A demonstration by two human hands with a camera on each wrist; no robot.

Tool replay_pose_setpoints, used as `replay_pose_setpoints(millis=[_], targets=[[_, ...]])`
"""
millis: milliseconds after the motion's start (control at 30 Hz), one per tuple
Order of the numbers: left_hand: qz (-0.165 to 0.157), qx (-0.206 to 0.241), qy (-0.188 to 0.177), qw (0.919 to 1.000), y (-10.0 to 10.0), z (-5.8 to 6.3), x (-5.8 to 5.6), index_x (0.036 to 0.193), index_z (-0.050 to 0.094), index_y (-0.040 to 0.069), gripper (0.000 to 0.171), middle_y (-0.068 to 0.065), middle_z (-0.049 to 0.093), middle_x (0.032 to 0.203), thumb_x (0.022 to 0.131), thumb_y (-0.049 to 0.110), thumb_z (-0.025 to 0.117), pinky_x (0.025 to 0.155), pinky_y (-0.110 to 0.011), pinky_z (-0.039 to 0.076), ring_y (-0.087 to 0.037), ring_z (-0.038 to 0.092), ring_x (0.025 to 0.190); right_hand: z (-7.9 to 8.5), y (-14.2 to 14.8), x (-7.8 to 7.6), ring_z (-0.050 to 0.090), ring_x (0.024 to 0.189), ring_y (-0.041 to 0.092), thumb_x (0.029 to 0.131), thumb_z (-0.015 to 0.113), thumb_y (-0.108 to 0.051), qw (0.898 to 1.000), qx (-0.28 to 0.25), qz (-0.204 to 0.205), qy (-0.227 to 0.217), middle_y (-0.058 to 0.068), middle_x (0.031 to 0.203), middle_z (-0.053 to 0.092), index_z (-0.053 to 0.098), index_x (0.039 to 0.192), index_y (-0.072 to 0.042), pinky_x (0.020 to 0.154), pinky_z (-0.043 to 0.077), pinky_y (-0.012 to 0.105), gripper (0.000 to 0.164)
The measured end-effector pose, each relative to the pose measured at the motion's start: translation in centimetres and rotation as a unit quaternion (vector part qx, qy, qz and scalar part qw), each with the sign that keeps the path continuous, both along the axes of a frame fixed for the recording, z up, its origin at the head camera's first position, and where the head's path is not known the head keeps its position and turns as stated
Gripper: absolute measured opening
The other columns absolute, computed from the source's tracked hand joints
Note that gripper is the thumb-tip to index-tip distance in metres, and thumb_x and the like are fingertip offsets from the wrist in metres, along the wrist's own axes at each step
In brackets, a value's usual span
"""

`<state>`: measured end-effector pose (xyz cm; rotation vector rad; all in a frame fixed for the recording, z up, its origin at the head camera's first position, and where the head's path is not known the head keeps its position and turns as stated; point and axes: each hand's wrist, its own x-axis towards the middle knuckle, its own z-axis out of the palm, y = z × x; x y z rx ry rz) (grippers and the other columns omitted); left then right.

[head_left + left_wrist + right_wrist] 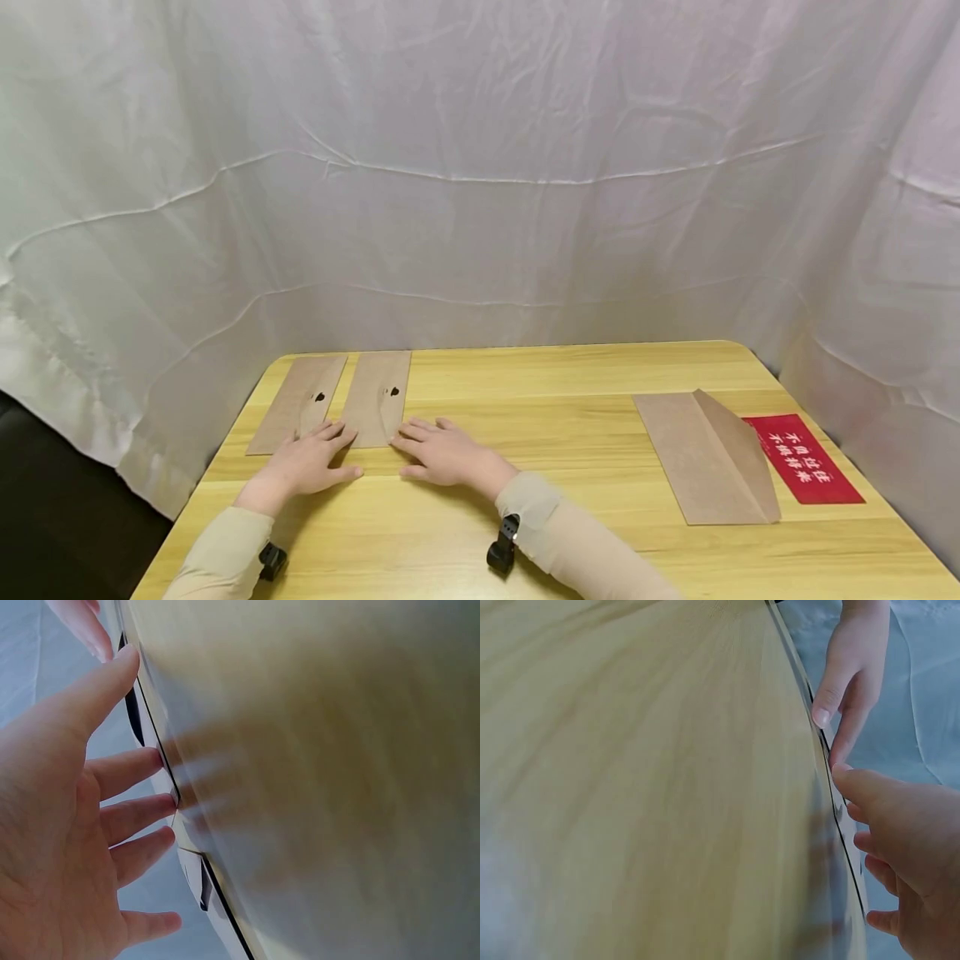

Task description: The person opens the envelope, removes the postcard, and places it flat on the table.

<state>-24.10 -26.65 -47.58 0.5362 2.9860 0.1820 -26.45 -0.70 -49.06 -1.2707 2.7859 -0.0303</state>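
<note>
From here I see a brown envelope (375,396) lying flat on the surface (525,408), far left, with the left hand (302,462), its fingers spread, at its near-left corner, and the right hand (442,454), fingers extended, at its near-right one. A matching envelope (292,404) lies just left. Well rightward, an envelope with its flap unfolded (686,462) partly hides a red card (810,458).

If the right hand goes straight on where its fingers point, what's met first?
Probably the brown envelope just left of the right hand, at the envelope's near right corner; the hand looks almost at that edge, though contact is unclear.
</note>
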Motion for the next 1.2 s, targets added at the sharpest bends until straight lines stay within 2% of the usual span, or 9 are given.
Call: replay_pose_setpoints(millis=[267,633,833,1000,1200], targets=[[0.001,0.005,-0.006,1.0000,0.3,0.4,0.6,0.142,0.051,0.011,0.078,-0.020,0.043,0.151,0.085,0.064,0.059,0.104,-0.077,0.023,-0.046,0.036,0.140,-0.5,-0.6,0.1,0.022,0.151,0.017,0.101,0.034,-0.056,1.000,0.009,0.002,0.008,-0.003,0.162,0.027,0.029,0.154,-0.027,0.118,0.028,0.051,0.061],[0.004,0.012,-0.011,0.9999,1.2,0.2,1.2,0.141,0.052,0.012,0.077,-0.018,0.045,0.150,0.086,0.066,0.057,0.103,-0.078,0.024,-0.043,0.038,0.139,-0.5,-0.4,0.3,0.022,0.151,0.015,0.100,0.035,-0.056,1.000,0.003,-0.008,-0.011,-0.003,0.161,0.027,0.030,0.154,-0.027,0.118,0.027,0.052,0.061],[0.011,0.000,-0.014,0.9998,2.2,0.4,1.6,0.140,0.055,0.012,0.077,-0.018,0.048,0.148,0.085,0.065,0.059,0.104,-0.077,0.024,-0.044,0.039,0.139,-0.3,0.2,0.8,0.024,0.150,0.015,0.101,0.038,-0.054,1.000,0.003,-0.016,-0.014,-0.004,0.160,0.030,0.034,0.152,-0.026,0.118,0.027,0.054,0.059],[0.019,0.010,-0.018,0.9996,3.1,0.9,1.8,0.135,0.059,0.013,0.069,-0.019,0.050,0.145,0.086,0.061,0.061,0.105,-0.076,0.024,-0.044,0.041,0.137,-0.1,0.7,1.2,0.026,0.149,0.015,0.100,0.042,-0.052,1.000,0.004,-0.023,-0.017,-0.004,0.159,0.032,0.036,0.152,-0.026,0.118,0.027,0.054,0.058],[0.020,0.015,-0.021,0.9995,4.2,1.4,1.5,0.133,0.061,0.012,0.059,-0.018,0.053,0.143,0.089,0.051,0.063,0.105,-0.075,0.026,-0.044,0.042,0.137,0.2,1.6,1.5,0.027,0.149,0.016,0.100,0.043,-0.053,1.000,0.004,-0.025,-0.019,-0.004,0.159,0.033,0.039,0.150,-0.027,0.118,0.028,0.053,0.057]])
